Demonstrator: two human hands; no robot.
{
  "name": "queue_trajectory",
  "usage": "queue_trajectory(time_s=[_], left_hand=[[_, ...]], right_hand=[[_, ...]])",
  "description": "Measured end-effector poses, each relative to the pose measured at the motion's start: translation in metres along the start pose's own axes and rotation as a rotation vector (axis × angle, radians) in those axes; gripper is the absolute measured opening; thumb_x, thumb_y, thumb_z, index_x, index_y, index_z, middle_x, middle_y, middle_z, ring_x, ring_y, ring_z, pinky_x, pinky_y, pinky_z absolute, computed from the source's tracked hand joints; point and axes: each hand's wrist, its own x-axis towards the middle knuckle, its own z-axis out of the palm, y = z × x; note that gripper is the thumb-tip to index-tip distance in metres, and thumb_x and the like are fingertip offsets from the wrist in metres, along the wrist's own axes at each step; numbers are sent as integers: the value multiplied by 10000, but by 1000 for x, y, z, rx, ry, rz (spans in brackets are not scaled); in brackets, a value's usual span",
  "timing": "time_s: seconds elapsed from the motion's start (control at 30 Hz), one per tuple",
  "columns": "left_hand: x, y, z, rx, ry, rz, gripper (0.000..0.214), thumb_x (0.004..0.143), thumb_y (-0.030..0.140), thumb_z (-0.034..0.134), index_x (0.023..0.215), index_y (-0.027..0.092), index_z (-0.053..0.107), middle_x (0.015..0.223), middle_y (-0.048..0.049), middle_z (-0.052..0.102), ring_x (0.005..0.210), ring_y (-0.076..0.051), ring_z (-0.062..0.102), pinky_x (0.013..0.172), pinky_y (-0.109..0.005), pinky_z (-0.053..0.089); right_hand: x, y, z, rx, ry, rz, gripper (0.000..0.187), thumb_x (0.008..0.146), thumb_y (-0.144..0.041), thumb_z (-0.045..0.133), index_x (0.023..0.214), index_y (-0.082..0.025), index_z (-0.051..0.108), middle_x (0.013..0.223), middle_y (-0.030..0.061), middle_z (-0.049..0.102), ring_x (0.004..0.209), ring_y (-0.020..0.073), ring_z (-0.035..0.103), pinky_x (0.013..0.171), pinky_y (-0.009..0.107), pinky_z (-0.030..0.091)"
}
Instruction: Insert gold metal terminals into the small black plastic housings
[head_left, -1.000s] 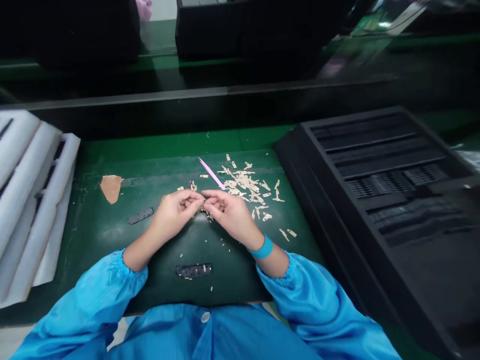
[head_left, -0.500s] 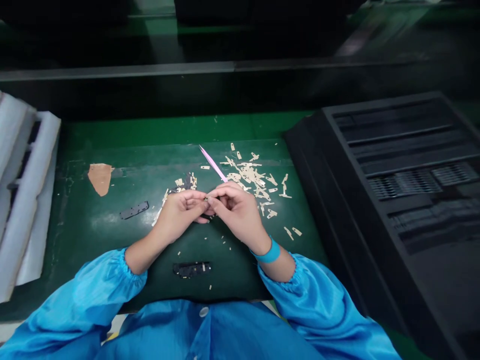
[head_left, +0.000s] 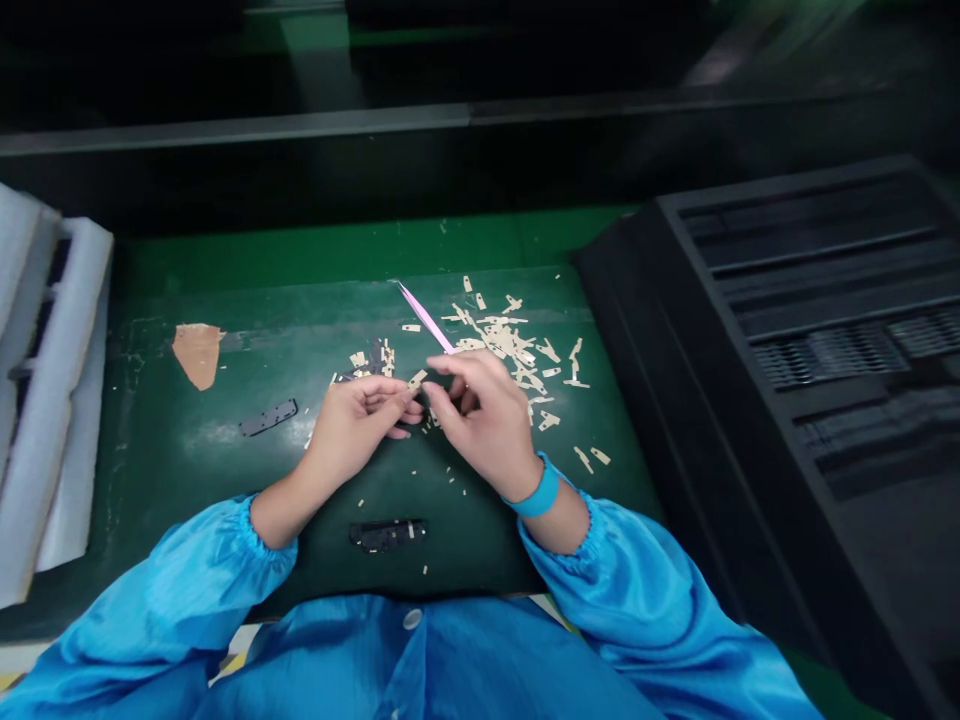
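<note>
My left hand (head_left: pixel 361 415) is closed, pinching a small tan flat piece (head_left: pixel 417 380) between thumb and fingers. Just to its right is my right hand (head_left: pixel 484 415), its thumb and index finger parted and no object visible between them; its other fingers are curled. A wide scatter of tan flat pieces (head_left: pixel 510 340) lies beyond the right hand. Pink tweezers (head_left: pixel 426 317) rest behind the hands, pointing away. Past the left hand, a small heap of dark and tan parts (head_left: pixel 379 358) is partly hidden. A black slotted part (head_left: pixel 388 535) lies close to my body.
Another thin black part (head_left: pixel 268 417) and a brown paper scrap (head_left: pixel 197 355) lie left on the green mat (head_left: pixel 187 490). White foam trays (head_left: pixel 71 400) are stacked at the left edge. Large black trays (head_left: pixel 817 420) stand along the right.
My right thumb and index finger have parted and drawn slightly away from the left hand. The tan piece in the left hand now shows more. The camera view has shifted slightly.
</note>
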Motion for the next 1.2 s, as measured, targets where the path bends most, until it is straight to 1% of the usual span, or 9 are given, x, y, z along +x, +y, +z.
queue_trajectory(time_s=[0.13, 0.33, 0.43, 0.63, 0.8, 0.9, 1.0, 1.07, 1.2], left_hand=[[-1, -2, -1, 102, 6, 84, 268, 893, 435, 710, 952, 178, 760, 837, -56, 797, 770, -194, 774, 620, -258, 641], [-4, -1, -4, 565, 76, 429, 185, 956, 311, 627, 961, 207, 780, 906, -39, 804, 738, -164, 725, 711, -269, 583], [-6, 4, -4, 696, 94, 506, 178, 949, 275, 614, 926, 215, 780, 890, -23, 805, 680, -145, 695, 687, -253, 558], [-8, 5, 0, 620, 70, 459, 171, 943, 271, 613, 898, 204, 764, 849, -11, 795, 661, -132, 693, 631, -223, 554], [-7, 3, -1, 534, 54, 409, 168, 954, 289, 619, 940, 190, 755, 868, -26, 789, 713, -148, 719, 667, -238, 573], [-7, 3, -2, 441, 28, 333, 190, 967, 320, 613, 953, 185, 746, 850, -32, 780, 729, -162, 734, 671, -247, 586], [-7, 4, -1, 459, 22, 342, 181, 957, 323, 627, 921, 188, 742, 851, -33, 766, 709, -155, 717, 656, -244, 582], [-8, 5, 0, 447, 18, 335, 177, 953, 326, 635, 918, 190, 743, 858, -35, 749, 707, -150, 712, 657, -243, 589], [-6, 6, 1, 240, 27, 230, 216, 917, 382, 690, 897, 175, 747, 907, -49, 706, 736, -162, 738, 646, -258, 634]], right_hand=[[-1, 2, -3, -266, -70, -292, 183, 1012, -209, 577, 1038, -242, 755, 980, 68, 761, 885, 214, 686, 803, 373, 562], [3, 3, -4, -253, -111, -266, 201, 1014, -214, 557, 1016, -215, 758, 993, 78, 783, 898, 216, 719, 824, 378, 577], [3, 2, -4, -271, -110, -282, 203, 992, -207, 558, 952, -211, 757, 953, 73, 789, 856, 218, 727, 797, 382, 571], [3, 2, -4, -363, -114, -323, 245, 990, -183, 516, 899, -209, 742, 898, 46, 794, 796, 190, 729, 733, 341, 566], [6, 3, -7, -305, -100, -326, 236, 1002, -171, 518, 923, -203, 738, 921, 46, 788, 801, 178, 721, 735, 307, 560], [6, 3, -9, -256, -136, -289, 226, 1027, -200, 512, 979, -221, 732, 948, 34, 781, 810, 161, 711, 750, 287, 552], [6, 2, -8, -261, -126, -254, 214, 1008, -198, 516, 916, -219, 708, 896, 30, 755, 766, 154, 680, 710, 277, 525], [6, 1, -7, -251, -101, -220, 209, 988, -181, 515, 870, -217, 684, 850, 21, 725, 732, 143, 653, 677, 263, 503], [13, 5, -15, -159, 29, -89, 185, 960, -140, 516, 864, -205, 660, 816, 13, 677, 678, 120, 614, 638, 240, 485]])
